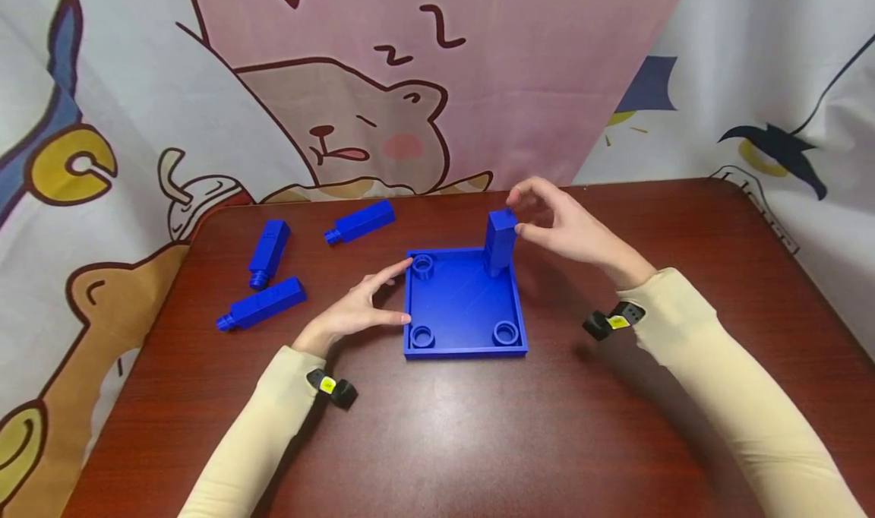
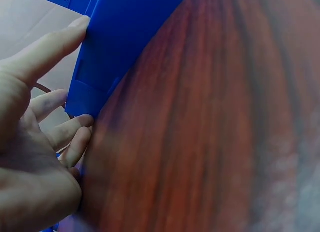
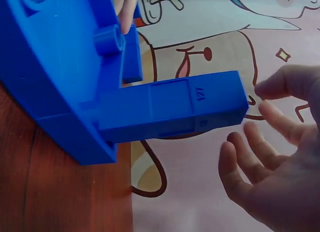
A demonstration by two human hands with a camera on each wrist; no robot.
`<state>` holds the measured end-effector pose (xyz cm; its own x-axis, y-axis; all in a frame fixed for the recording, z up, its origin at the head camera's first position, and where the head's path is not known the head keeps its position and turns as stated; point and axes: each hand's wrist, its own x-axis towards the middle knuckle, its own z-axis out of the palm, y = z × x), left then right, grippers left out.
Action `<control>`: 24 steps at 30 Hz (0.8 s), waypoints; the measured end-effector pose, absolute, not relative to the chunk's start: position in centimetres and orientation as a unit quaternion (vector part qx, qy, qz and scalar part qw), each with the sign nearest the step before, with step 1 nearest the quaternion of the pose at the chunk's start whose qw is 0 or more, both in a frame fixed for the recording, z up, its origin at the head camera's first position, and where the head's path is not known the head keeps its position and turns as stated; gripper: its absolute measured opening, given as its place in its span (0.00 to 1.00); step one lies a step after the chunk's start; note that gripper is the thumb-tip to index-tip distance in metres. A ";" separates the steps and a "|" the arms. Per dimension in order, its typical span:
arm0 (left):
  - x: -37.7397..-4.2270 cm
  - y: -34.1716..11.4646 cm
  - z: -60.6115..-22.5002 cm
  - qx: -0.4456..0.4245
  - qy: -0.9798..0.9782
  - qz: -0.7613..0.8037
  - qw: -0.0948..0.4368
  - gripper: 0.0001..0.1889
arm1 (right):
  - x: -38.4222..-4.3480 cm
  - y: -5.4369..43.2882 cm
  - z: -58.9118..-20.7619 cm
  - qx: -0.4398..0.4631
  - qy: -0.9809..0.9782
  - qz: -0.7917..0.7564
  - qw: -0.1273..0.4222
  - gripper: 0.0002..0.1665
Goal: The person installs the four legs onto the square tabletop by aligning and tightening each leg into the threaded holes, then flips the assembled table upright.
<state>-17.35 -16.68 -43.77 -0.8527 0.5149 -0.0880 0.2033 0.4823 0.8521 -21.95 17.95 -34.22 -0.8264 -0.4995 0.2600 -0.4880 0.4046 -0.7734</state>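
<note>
A square blue tray-like base (image 1: 461, 301) with raised edges lies on the table, with round sockets in three visible corners. At its far right corner a square blue leg (image 1: 500, 241) stands upright. My right hand (image 1: 563, 222) is beside the leg's top, and the right wrist view shows its fingers spread just off the leg's end (image 3: 200, 104), holding nothing. My left hand (image 1: 352, 305) rests against the base's left side, thumb near the front and index finger near the far corner. In the left wrist view, the thumb and fingertips touch the blue side wall (image 2: 107, 46).
Left of the base lie three more blue legs with ribbed ends: one near the back (image 1: 361, 222), one farther left (image 1: 270, 252), and one in front of that (image 1: 262, 304). A cartoon-printed cloth (image 1: 519, 85) hangs behind the brown wooden table (image 1: 465, 442).
</note>
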 end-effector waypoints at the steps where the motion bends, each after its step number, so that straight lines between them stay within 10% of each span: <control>1: -17.4 -16.7 -43.8 0.216 0.843 0.463 0.166 0.47 | -22.0 18.0 -34.1 -0.310 0.832 -0.459 0.016 0.22; 24: -17.5 -16.7 -44.0 0.221 0.839 0.468 0.168 0.46 | -21.2 16.3 -35.4 -0.241 0.863 -0.443 -0.037 0.21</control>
